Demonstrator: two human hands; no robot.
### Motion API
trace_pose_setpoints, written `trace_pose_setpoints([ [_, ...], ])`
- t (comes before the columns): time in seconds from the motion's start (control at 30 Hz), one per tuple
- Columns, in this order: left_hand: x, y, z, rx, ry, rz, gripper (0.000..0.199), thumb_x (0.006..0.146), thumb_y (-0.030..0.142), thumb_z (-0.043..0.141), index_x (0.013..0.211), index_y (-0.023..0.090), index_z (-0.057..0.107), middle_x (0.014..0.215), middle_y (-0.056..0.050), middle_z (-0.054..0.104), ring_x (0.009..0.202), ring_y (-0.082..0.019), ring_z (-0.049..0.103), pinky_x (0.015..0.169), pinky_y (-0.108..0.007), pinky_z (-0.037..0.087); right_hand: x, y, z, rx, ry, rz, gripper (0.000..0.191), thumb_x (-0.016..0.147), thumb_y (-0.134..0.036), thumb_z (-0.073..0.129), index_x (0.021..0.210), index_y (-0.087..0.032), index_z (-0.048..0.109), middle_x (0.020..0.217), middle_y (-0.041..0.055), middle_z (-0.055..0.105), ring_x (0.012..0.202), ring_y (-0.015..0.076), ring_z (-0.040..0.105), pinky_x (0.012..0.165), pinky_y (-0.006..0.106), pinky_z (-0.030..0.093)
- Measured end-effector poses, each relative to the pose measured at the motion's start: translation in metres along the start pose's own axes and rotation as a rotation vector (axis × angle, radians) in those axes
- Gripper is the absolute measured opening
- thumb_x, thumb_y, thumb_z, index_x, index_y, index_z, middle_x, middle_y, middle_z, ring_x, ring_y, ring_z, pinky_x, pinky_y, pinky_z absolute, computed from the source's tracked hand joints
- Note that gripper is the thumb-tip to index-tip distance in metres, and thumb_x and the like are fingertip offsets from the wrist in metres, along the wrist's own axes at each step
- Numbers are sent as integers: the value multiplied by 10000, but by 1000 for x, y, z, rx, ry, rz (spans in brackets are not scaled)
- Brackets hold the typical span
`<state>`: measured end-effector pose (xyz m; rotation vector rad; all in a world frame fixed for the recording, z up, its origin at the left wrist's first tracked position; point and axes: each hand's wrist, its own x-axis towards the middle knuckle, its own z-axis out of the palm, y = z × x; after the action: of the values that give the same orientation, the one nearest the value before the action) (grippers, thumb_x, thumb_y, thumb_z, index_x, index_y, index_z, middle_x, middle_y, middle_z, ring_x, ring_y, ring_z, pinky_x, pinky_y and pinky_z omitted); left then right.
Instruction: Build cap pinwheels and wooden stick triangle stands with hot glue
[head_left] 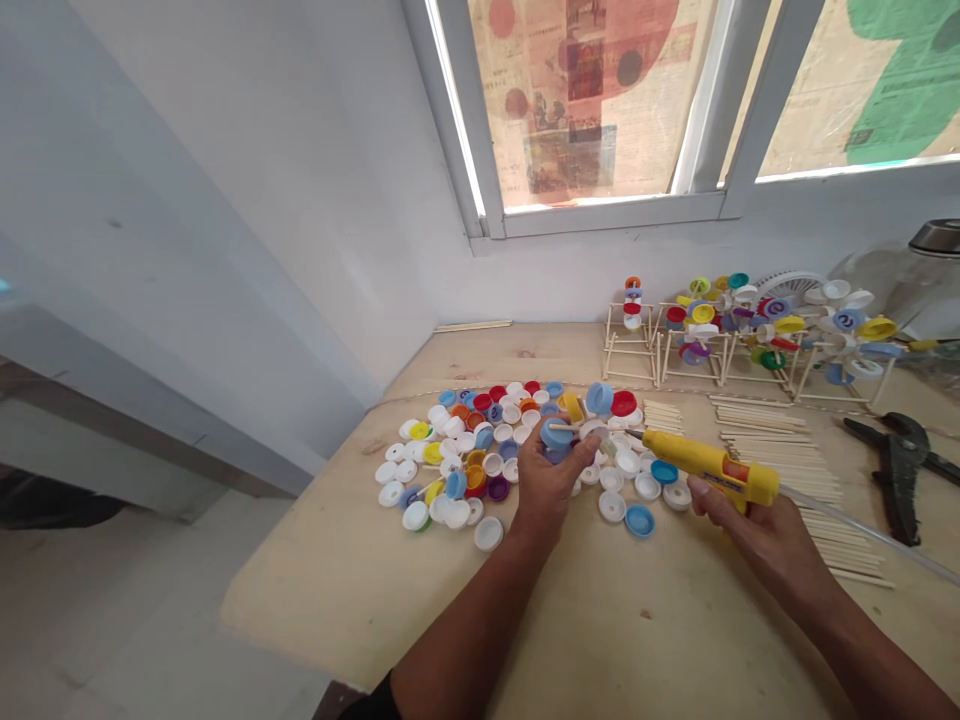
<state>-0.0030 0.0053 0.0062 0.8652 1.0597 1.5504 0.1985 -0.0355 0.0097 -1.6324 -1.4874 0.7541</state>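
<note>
In my left hand [544, 490] is a small assembly of plastic bottle caps [556, 434] on thin wooden sticks, closed between fingers and thumb. Blue, yellow, red and white caps show in or close around it; which belong to it is partly unclear. My right hand [761, 535] is wrapped round the handle of a yellow glue gun [694, 457]. The gun's nozzle points left, at or very near the held caps, and a long pale glue stick [862, 525] runs out of its back. Loose bottle caps [457, 514] in many colours lie spread beneath and left of my left hand.
Rows of wooden sticks [765, 440] lie right of the caps, partly behind the glue gun. Several stick frames with cap wheels [701, 340] stand along the wall. Black pliers-like tools [896, 480] rest at the right. The wooden table [322, 590] ends at the left.
</note>
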Motion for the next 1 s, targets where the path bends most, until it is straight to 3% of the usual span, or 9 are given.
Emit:
trace_pose_setpoints([
  [0.33, 0, 1, -2, -44, -7, -38, 383, 573, 332, 826, 841, 138, 633, 715, -3, 630, 686, -126, 591, 668, -237, 470, 4, 3, -3, -13, 37, 25, 419, 696, -615, 573, 641, -205, 634, 625, 27, 638, 592, 173, 580, 509, 250, 447],
  [0.63, 4, -3, -2, -106, 12, -51, 384, 550, 338, 836, 803, 133, 634, 709, -6, 637, 672, -124, 589, 654, -234, 461, 7, 2, -8, 8, 55, 38, 475, 687, -653, 552, 701, -198, 685, 771, 69, 684, 714, 214, 617, 605, 299, 491],
  [0.83, 5, -9, -6, -116, -13, -25, 343, 579, 316, 829, 809, 145, 640, 719, 15, 638, 664, -99, 584, 685, -226, 463, 7, -12, -22, -8, 59, 66, 527, 695, -674, 542, 790, -186, 717, 790, 89, 689, 696, 218, 623, 574, 302, 498],
  [1.0, 4, -7, -6, -107, -20, -12, 343, 585, 317, 828, 833, 143, 667, 772, -2, 668, 710, -106, 609, 748, -241, 476, 4, -14, -47, -96, 11, 51, 486, 738, -650, 517, 852, -218, 708, 828, 59, 707, 761, 248, 649, 604, 325, 513],
])
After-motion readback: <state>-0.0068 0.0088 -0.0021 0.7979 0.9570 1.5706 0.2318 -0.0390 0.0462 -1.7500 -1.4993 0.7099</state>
